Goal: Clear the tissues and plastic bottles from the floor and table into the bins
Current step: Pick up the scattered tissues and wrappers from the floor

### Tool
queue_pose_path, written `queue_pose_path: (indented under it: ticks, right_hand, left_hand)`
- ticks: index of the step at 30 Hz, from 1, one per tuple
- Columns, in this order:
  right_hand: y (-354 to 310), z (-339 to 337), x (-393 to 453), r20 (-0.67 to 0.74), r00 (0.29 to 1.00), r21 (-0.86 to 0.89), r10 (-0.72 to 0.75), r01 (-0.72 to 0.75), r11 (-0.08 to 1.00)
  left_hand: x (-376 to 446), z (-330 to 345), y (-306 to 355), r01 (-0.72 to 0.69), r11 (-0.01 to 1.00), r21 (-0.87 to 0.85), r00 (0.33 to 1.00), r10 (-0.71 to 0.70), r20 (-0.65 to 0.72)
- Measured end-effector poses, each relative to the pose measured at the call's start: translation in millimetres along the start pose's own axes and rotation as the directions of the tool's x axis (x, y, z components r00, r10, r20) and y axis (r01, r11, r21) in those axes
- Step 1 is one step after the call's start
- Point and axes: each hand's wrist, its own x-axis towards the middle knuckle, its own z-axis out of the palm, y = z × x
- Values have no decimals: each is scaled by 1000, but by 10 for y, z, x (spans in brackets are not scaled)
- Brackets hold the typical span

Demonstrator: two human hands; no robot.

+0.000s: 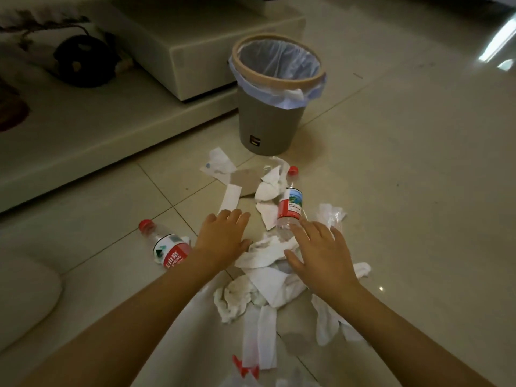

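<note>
Over at the left, a plastic bottle with a red cap (168, 245) lies flat on the floor (405, 169), cap pointing away and to the left, its lower end tucked just beside the left forearm. The left hand (223, 238) hovers palm-down with fingers spread and nothing in its grip, thumb close to the crumpled tissues (268, 254) piled in the middle. Those tissues stretch from between the two hands back toward the person, loose strips and wads overlapping one another. The right hand (321, 254) is likewise spread flat and holding nothing, and its fingertips sit right at the base of a second bottle (289, 203), which lies with its long axis running away from that hand toward the lined bin (275, 93), cap at the far end. I'd judge the right hand is plainly the nearer one for that bottle, needing only to close around its base, while the left is better placed for the tissues or the left-hand bottle. The bin stands upright beyond the whole mess, near the low desk (111, 129).
</note>
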Motion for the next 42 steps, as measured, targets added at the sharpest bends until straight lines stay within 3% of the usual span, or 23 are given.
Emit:
queue_pose_path:
  ticks: [6, 8, 12, 17, 23, 28, 33, 37, 42]
  right_hand:
    - [97, 427, 191, 43, 997, -10, 58, -57, 998]
    - [148, 551, 226, 55, 996, -17, 74, -73, 997]
    - [347, 750, 249, 122, 986, -20, 117, -116, 993]
    - [499, 870, 235, 185, 975, 34, 121, -129, 991]
    - [408, 895, 250, 156, 976, 185, 152, -180, 966]
    - [373, 837, 240, 120, 970, 352, 210, -239, 905]
    - [259, 738, 242, 136, 979, 370, 150, -191, 909]
    - [64, 726, 231, 255, 966, 390, 48, -148, 909]
    - [-154, 849, 184, 364, 930, 475, 50, -232, 849]
  left_hand:
    - [337, 337, 175, -20, 999, -48, 1000, 20, -2]
    - [430, 404, 269, -50, 991, -126, 994, 61, 88]
    - [424, 532, 500, -63, 909, -411, 917, 215, 335]
    - [355, 727, 600, -175, 950, -260, 953, 230, 198]
    - [396, 706, 438, -195, 935, -296, 978, 208, 13]
    - [341, 539, 166, -127, 941, -312, 992, 115, -59]
    - [232, 437, -178, -13, 935, -355, 996, -20, -90]
    - [168, 355, -380, 148, 881, -449, 988, -148, 37]
    - [69, 278, -592, 338, 762, -551, 936, -332, 115]
